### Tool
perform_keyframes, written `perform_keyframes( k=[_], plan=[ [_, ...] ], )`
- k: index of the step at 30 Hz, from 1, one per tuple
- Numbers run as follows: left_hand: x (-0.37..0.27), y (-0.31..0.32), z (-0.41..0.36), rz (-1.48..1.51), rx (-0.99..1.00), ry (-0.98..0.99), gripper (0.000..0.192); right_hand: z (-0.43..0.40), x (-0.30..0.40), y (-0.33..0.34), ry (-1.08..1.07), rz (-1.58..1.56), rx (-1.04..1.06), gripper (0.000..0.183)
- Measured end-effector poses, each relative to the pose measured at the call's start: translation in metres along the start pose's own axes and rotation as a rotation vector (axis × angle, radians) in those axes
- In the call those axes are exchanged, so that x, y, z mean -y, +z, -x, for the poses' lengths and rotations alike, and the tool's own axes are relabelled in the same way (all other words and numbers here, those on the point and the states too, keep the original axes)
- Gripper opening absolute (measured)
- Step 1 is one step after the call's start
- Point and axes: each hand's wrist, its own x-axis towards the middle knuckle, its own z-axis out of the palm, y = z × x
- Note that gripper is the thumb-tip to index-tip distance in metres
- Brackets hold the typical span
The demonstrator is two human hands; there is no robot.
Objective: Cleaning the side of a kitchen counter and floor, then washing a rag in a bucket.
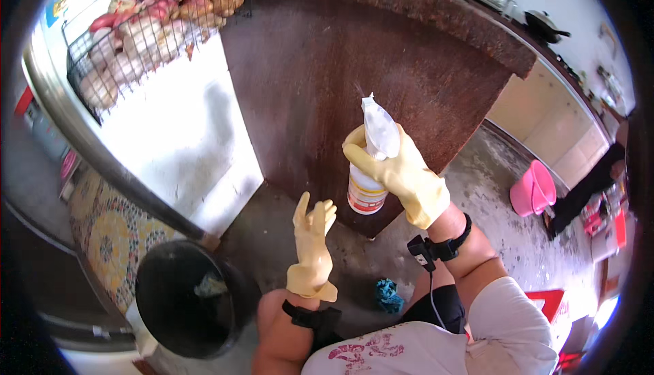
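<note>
A pale yellow rubber glove covers each of my hands. My right hand [403,173] grips a white spray bottle [367,191] by its neck, with fingers around the trigger head. The bottle is upright, and its nozzle faces a dark reddish-brown panel [317,84] under a stone-like counter edge. Fine spray seems to show just off the nozzle. Lower and to the left, my left hand [312,239] is raised in the air with fingers apart, holding nothing. Below the hands a crumpled teal cloth [389,296] lies on the concrete floor.
A wire basket [153,43] of shallots, garlic and ginger hangs at upper left. A black bin [186,298] stands at lower left by a patterned mat [110,242]. At right are a pink bucket [532,188] and a person's dark-clothed leg [582,196]. A wok [544,26] sits on the far counter.
</note>
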Motion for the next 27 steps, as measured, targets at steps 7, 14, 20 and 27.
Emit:
perform_keyframes(
  k=[7, 14, 20, 27],
  plan=[
    [0.029, -0.026, -0.023, 0.12, -0.051, -0.199, 0.064, -0.015, 0.041, 0.012, 0.159, 0.051, -0.085, 0.03],
    [0.045, -0.032, -0.03, 0.105, 0.026, -0.269, 0.062, -0.056, 0.057, 0.045, 0.089, 0.181, 0.132, 0.03],
    [0.051, -0.029, -0.027, 0.082, -0.002, -0.38, 0.056, -0.054, 0.025, 0.075, 0.204, 0.262, 0.123, 0.035],
    [0.052, -0.049, -0.021, 0.207, 0.1, -0.438, 0.047, -0.032, -0.028, 0.096, 0.379, 0.312, 0.368, 0.033]
  ],
)
